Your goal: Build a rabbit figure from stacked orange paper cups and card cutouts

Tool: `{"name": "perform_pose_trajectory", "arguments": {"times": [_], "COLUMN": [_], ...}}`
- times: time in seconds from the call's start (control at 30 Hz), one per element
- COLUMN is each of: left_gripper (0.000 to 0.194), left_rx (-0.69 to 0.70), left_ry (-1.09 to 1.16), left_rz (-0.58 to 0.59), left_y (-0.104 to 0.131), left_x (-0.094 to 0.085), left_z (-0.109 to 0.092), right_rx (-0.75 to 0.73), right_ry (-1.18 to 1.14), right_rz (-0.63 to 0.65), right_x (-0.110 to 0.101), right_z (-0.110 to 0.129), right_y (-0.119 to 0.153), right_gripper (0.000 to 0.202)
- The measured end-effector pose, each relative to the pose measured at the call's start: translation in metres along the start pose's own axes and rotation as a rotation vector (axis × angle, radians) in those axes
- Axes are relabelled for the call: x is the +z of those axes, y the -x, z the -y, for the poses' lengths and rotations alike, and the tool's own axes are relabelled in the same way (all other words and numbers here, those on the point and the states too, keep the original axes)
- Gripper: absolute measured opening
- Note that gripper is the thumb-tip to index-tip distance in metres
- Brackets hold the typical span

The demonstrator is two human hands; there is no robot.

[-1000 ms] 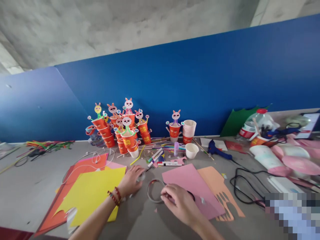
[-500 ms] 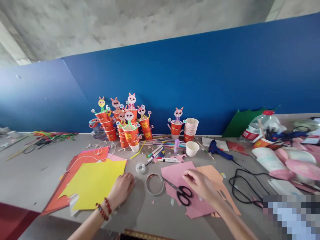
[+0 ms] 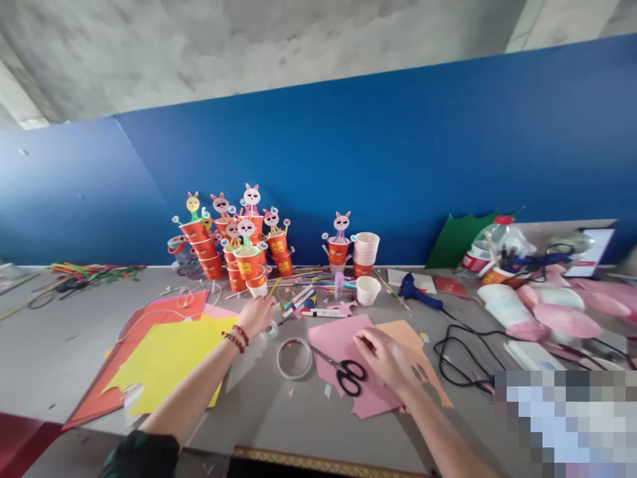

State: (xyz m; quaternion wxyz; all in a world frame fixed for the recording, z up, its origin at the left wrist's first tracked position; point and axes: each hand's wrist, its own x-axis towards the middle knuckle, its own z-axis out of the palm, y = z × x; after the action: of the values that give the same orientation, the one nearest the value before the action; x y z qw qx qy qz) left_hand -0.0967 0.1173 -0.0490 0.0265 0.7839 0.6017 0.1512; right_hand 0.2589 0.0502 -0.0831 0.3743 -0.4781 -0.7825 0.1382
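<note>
My left hand [image 3: 256, 316], with a beaded bracelet at the wrist, reaches over the tape roll [image 3: 269, 330] to the base of a white-bottomed cup [image 3: 257, 285]. Its fingers look loosely stretched, close to a yellow stick [image 3: 275, 286]; whether they touch it is unclear. Over the pink paper [image 3: 338, 326] my right hand [image 3: 381, 352] is closed, thumb against curled fingers; anything inside is hidden. Black-handled scissors [image 3: 351, 377] lie beside it, blades toward a larger tape ring [image 3: 294, 359].
Red cups with paper rabbit heads [image 3: 246, 228] stand stacked at the back. Yellow sheets [image 3: 169, 358] lie left. Markers [image 3: 326, 313], a cup stack [image 3: 366, 251], a white cup [image 3: 367, 291], a blue glue gun [image 3: 418, 292] with its cord, and a bottle [image 3: 490, 245] are around.
My left hand has moved from the edge of the yellow sheet forward to the cup and yellow stick. My right hand stays closed over the pink paper. The view has shifted slightly right.
</note>
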Motion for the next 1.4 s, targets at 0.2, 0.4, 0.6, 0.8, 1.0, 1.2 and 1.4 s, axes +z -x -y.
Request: {"name": "perform_pose_trajectory", "arguments": {"times": [0.2,0.4,0.6,0.8,1.0,1.2,1.4], "left_gripper": [0.019,0.018,0.026,0.025,0.029,0.029,0.026], "left_rx": [0.193,0.246,0.230,0.238,0.248,0.326,0.415], "left_ry": [-0.073,-0.166,-0.212,-0.204,-0.146,-0.089,-0.061], "left_rz": [0.049,0.055,0.004,0.016,-0.048,-0.186,-0.210], "left_y": [0.003,-0.006,-0.011,-0.022,-0.030,-0.023,-0.008], "left_x": [0.010,0.029,0.033,0.038,0.039,0.035,0.035], "left_z": [-0.027,-0.054,-0.056,-0.055,-0.038,-0.035,-0.040], "right_rx": [-0.009,-0.010,-0.001,0.003,0.008,0.032,0.063], "right_ry": [-0.017,-0.018,-0.007,-0.009,-0.029,-0.054,-0.039], "right_rz": [0.012,0.019,-0.003,0.016,0.025,0.027,-0.001], "right_x": [0.000,0.002,0.002,0.000,-0.006,-0.008,-0.012], "right_z": [0.000,-0.001,-0.005,-0.006,0.000,0.005,0.005], "right_y": [-0.002,-0.002,-0.001,-0.002,-0.002,-0.002,-0.003], "right_gripper": [0.019,0.019,0.017,0.015,0.017,0.019,0.018]}}
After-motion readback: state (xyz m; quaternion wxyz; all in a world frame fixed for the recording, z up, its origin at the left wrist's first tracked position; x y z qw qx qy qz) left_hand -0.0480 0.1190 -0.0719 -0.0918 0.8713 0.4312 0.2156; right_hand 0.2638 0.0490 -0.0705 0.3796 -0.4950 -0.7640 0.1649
